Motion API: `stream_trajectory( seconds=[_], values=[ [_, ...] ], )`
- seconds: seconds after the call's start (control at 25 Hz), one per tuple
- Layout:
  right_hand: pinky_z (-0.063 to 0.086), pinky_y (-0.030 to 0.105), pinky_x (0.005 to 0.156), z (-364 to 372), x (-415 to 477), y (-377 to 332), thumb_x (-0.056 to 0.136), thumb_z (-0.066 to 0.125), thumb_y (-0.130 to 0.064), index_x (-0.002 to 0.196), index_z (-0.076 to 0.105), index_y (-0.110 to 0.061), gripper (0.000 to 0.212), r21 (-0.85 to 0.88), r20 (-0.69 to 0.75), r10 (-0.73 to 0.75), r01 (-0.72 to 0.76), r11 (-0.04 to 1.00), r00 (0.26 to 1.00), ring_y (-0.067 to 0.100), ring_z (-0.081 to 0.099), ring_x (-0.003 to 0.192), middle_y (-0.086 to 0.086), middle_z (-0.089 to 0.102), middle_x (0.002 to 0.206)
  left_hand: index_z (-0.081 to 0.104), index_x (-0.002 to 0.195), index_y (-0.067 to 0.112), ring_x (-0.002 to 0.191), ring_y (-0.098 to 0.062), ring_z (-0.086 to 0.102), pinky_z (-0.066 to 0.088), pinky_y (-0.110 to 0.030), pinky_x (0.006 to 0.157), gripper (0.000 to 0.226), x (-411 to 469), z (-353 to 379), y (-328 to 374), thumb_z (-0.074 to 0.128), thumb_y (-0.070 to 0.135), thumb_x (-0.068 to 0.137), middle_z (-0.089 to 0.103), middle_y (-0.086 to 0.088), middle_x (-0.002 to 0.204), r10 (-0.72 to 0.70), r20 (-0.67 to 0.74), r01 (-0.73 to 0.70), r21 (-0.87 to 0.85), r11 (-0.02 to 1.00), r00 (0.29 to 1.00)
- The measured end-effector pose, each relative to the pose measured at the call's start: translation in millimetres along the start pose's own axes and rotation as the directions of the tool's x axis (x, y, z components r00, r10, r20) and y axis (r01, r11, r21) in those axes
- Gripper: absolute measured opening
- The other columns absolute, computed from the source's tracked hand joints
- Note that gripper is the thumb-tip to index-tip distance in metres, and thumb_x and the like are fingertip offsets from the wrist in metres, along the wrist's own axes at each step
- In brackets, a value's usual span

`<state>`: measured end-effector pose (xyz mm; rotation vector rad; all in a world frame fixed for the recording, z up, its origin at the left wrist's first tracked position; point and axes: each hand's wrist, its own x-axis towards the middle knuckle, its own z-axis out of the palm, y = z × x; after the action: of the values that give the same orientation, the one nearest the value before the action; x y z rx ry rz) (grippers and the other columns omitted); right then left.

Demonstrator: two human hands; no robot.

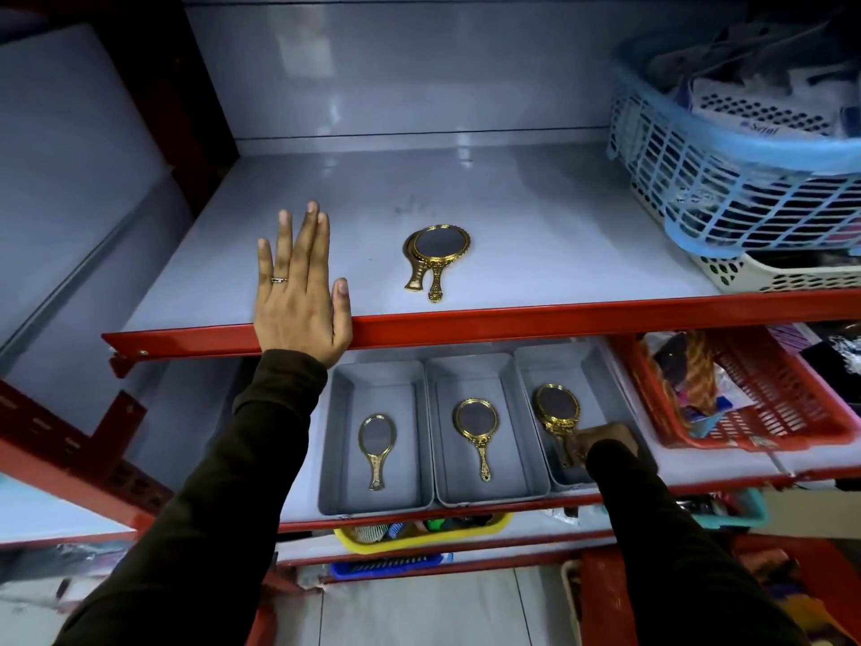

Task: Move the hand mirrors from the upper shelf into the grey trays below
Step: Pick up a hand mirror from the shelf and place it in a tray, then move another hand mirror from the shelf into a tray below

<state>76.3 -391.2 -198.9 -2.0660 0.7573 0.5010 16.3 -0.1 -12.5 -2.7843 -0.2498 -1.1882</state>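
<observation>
Two gold hand mirrors (pixel 435 254) lie stacked on the upper shelf (pixel 559 254), near its front edge. My left hand (pixel 300 291) rests flat and open on that shelf's front left, a ring on one finger. Below stand three grey trays side by side. The left tray (pixel 345 459) holds one gold mirror (pixel 376 447). The middle tray (pixel 517 459) holds another mirror (pixel 476 431). In the right tray (pixel 601 380) my right hand (pixel 605 442) is closed on the handle of a gold mirror (pixel 556 405), and a second mirror seems to lie under it.
A blue mesh basket (pixel 727 188) sits on a white basket (pixel 768 272) at the upper shelf's right. A red basket (pixel 755 403) of goods stands right of the trays. A yellow tray (pixel 419 536) and a blue tray (pixel 386 564) sit on lower shelves. Red shelf rails (pixel 512 324) jut forward.
</observation>
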Motion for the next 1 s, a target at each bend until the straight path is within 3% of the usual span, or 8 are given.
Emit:
stream_trajectory(
  seconds=[0.12,0.28,0.4,0.52,0.68,0.84,0.92,1.0],
  values=[
    [0.046,0.022,0.056,-3,-3,7,0.087,0.063,-0.013,0.111,0.071,-0.013,0.025,0.01,-0.039,-0.058,0.058,0.998,0.998,0.018,0.056,0.088,0.013,0.067,0.123,0.016,0.153,0.006,0.15,-0.029,0.01,0.003,-0.042,0.122,0.067,-1,-1,0,0.021,0.034,0.093,0.015,-0.008,0.161,-0.002,0.006,0.002,0.015,1.0,1.0],
    [0.06,0.041,0.081,-11,-32,-13,0.082,0.07,-0.007,0.073,0.074,-0.024,0.02,0.18,-0.154,-0.155,0.182,0.967,0.976,0.024,0.069,0.089,0.009,0.076,0.105,0.013,0.154,0.007,0.15,-0.028,0.008,0.0,-0.04,0.122,0.068,0,-3,0,0.022,0.034,0.092,0.012,-0.007,0.162,-0.012,0.041,0.01,0.033,0.999,0.999],
    [0.058,0.032,0.061,-25,-94,-47,0.079,0.075,-0.007,0.08,0.075,-0.015,0.009,0.278,0.006,-0.268,0.256,0.926,0.964,0.022,0.067,0.078,0.009,0.074,0.09,0.012,0.154,0.007,0.15,-0.028,0.007,0.0,-0.04,0.122,0.069,-1,-6,0,0.025,0.033,0.092,0.01,-0.008,0.162,-0.016,0.057,0.014,0.03,0.999,0.998],
    [0.051,0.023,0.051,-51,-171,-94,0.079,0.077,-0.013,0.093,0.076,-0.008,0.015,0.314,0.27,-0.458,0.372,0.873,0.847,0.013,0.06,0.061,0.008,0.075,0.079,0.014,0.154,0.007,0.15,-0.027,0.007,0.004,-0.042,0.122,0.069,-1,-6,0,0.026,0.033,0.091,0.011,-0.008,0.162,-0.026,0.067,0.025,0.012,1.0,0.997],
    [0.047,0.018,0.041,-47,-217,-169,0.079,0.079,-0.022,0.091,0.075,-0.003,0.023,0.399,0.18,-0.663,0.562,0.725,0.727,0.01,0.061,0.053,0.007,0.076,0.075,0.015,0.153,0.006,0.15,-0.027,0.009,0.004,-0.042,0.122,0.07,0,-8,0,0.027,0.033,0.09,0.012,-0.008,0.162,-0.029,0.071,0.03,-0.012,0.999,0.997],
    [0.064,0.032,0.067,15,-204,-234,0.063,0.088,-0.035,0.087,0.074,0.0,0.045,0.1,0.006,-0.66,0.656,0.748,0.751,0.028,0.073,0.066,0.014,0.077,0.079,0.016,0.153,0.006,0.15,-0.027,0.009,0.006,-0.044,0.122,0.071,-1,-9,-1,0.029,0.033,0.089,0.013,-0.008,0.162,-0.035,0.074,0.037,-0.029,0.999,0.997],
    [0.062,0.037,0.08,42,-191,-251,0.057,0.091,-0.036,0.105,0.07,-0.006,0.061,-0.108,-0.019,-0.63,0.624,0.774,0.777,0.026,0.074,0.08,0.01,0.077,0.095,0.017,0.153,0.006,0.15,-0.028,0.009,0.007,-0.044,0.122,0.071,0,-10,-1,0.031,0.033,0.089,0.013,-0.008,0.162,-0.031,0.074,0.033,-0.027,0.999,0.997],
    [0.061,0.039,0.084,55,-179,-262,0.054,0.092,-0.031,0.116,0.064,-0.01,0.071,-0.163,-0.017,-0.603,0.593,0.789,0.797,0.027,0.074,0.091,0.008,0.074,0.105,0.017,0.153,0.007,0.15,-0.027,0.01,0.008,-0.044,0.122,0.071,0,-10,-1,0.032,0.033,0.089,0.014,-0.008,0.162,-0.03,0.075,0.031,-0.025,0.999,0.997]
  ],
)
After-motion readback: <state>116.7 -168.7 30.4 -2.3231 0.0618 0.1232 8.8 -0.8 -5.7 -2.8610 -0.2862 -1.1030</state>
